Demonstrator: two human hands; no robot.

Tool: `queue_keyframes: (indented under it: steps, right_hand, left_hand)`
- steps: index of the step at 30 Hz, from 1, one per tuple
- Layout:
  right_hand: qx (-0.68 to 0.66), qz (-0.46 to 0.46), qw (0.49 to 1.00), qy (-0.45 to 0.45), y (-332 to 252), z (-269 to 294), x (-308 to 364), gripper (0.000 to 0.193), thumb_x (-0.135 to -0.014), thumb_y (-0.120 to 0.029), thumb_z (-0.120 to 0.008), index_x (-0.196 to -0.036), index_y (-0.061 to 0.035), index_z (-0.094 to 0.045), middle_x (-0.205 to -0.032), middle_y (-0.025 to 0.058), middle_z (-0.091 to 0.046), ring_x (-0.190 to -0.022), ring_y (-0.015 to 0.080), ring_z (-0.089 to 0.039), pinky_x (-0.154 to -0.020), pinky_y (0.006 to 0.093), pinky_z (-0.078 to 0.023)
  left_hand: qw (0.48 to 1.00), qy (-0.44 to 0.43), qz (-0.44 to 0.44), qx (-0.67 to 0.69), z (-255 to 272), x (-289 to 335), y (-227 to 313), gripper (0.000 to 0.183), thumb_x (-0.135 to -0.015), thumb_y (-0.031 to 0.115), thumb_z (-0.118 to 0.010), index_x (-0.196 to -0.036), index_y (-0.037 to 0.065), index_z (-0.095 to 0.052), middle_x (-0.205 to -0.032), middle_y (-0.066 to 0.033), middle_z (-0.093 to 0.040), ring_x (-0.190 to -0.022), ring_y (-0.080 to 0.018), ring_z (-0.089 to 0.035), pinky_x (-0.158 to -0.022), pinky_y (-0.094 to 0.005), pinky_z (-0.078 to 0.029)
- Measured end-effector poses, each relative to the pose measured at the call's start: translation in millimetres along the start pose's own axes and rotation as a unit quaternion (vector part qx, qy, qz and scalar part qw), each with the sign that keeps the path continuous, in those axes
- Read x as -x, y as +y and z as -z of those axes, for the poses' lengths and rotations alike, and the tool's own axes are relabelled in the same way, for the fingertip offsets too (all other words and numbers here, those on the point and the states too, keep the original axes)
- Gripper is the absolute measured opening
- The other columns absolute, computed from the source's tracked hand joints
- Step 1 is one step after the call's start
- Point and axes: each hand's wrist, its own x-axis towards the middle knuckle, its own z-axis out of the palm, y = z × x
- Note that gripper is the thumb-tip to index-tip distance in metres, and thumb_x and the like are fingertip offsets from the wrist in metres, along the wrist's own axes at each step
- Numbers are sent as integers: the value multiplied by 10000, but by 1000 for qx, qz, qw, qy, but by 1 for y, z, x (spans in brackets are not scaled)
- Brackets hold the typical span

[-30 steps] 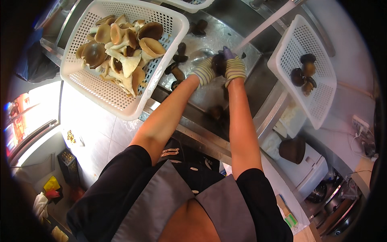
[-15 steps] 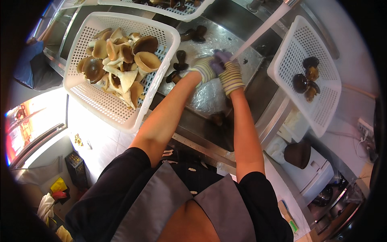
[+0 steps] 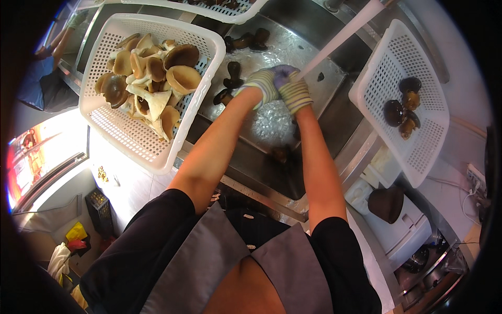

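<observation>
My left hand (image 3: 263,85) and my right hand (image 3: 294,93), both in striped gloves with purple fingers, meet in the sink (image 3: 327,118) beneath a stream of water (image 3: 340,39). Their fingers curl together; whatever lies between them is hidden. Close to the left hand are dark wet mushrooms: one upright on the sink floor (image 3: 233,76), one by the wrist (image 3: 223,97) and a cluster (image 3: 258,40) farther back. Another dark mushroom (image 3: 280,154) lies nearer me, below the bubbling water.
Left of the sink, a white perforated basket (image 3: 130,146) holds several pale-brown mushrooms (image 3: 154,78). Another white basket (image 3: 418,149) on the right holds a few dark mushrooms (image 3: 393,112). A third basket (image 3: 230,15) stands at the back. A person (image 3: 44,81) is at far left.
Both hands stay together under the water, shifting slightly left, their fingers tucked in more. The view has shifted a little; the mushrooms in the sink and baskets look otherwise the same.
</observation>
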Motion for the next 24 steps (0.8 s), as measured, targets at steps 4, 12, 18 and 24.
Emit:
queue_keyframes:
  steps: [4,12,18,24]
  right_hand:
    - [-187,-36,981,38,6,4,4,319,-820,-275,-535,-1033,-39,-556,-868,47,-583,-824,156,-531,-764,279,-423]
    - [-179,-69,981,-12,15,9,6,302,-806,-243,-584,-1017,-28,-555,-904,63,-578,-856,131,-523,-727,252,-441]
    - [-269,-133,951,-75,19,7,-6,312,-800,-232,-577,-1028,-20,-556,-914,101,-593,-819,147,-539,-752,262,-437]
    - [-139,-67,987,-41,22,9,-1,367,-769,-167,-606,-1098,-29,-520,-948,94,-584,-860,178,-537,-778,277,-433]
  left_hand:
    - [988,-3,-9,153,-8,0,-18,446,-604,58,-717,-1025,48,-569,-918,-88,-622,-819,-163,-582,-746,-269,-463]
    - [928,26,-32,371,-24,7,-34,441,-647,-13,-709,-1048,-8,-527,-950,-76,-601,-853,-133,-566,-781,-260,-471]
    - [917,13,36,397,-17,6,-31,443,-678,-12,-681,-1088,-5,-515,-953,-70,-601,-833,-128,-563,-788,-241,-460]
    - [937,27,-10,349,-18,6,-36,471,-680,24,-695,-1110,-1,-506,-981,-67,-590,-872,-122,-549,-780,-250,-461]
